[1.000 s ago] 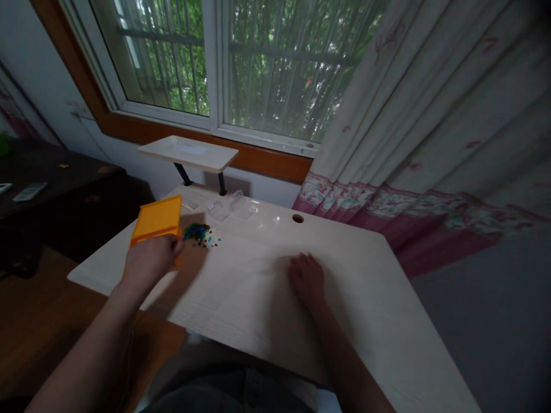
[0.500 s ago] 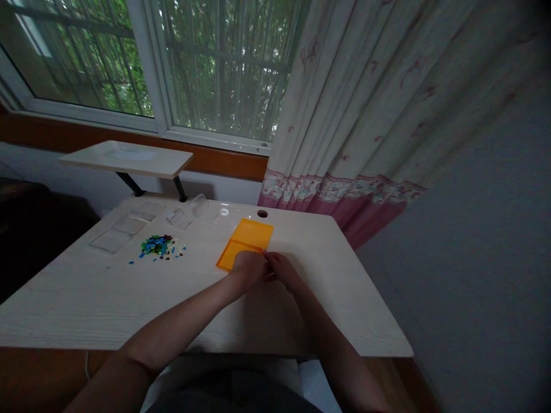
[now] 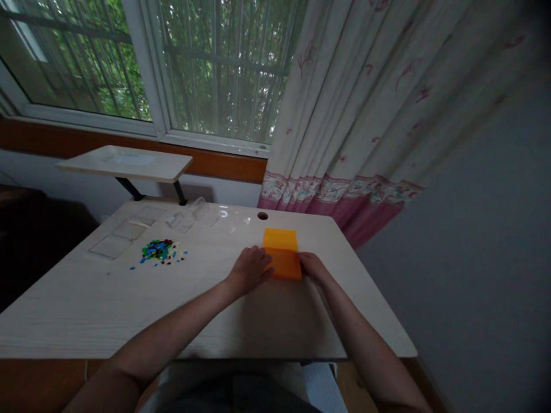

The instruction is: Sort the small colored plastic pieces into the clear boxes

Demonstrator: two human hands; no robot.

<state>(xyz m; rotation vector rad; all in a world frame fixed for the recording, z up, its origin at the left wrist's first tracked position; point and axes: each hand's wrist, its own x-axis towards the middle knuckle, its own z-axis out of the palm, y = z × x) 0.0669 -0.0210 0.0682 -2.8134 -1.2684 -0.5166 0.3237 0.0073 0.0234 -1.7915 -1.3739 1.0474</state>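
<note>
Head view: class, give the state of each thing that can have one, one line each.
orange case, open, both halves showing
left hand, touching the case's left side
right hand, at the case's right side, grip unclear
small coloured pieces, loose, heaped, a few scattered
clear flat trays, lying flat
curtain, drawn partly aside
window, unclear whether shut

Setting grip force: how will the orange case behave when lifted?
The orange case is probably stiff: its edges look straight. Likely light for its size, since it looks shallow and plastic. It may fold midway, where a brighter and a darker section meet along a line.
</note>
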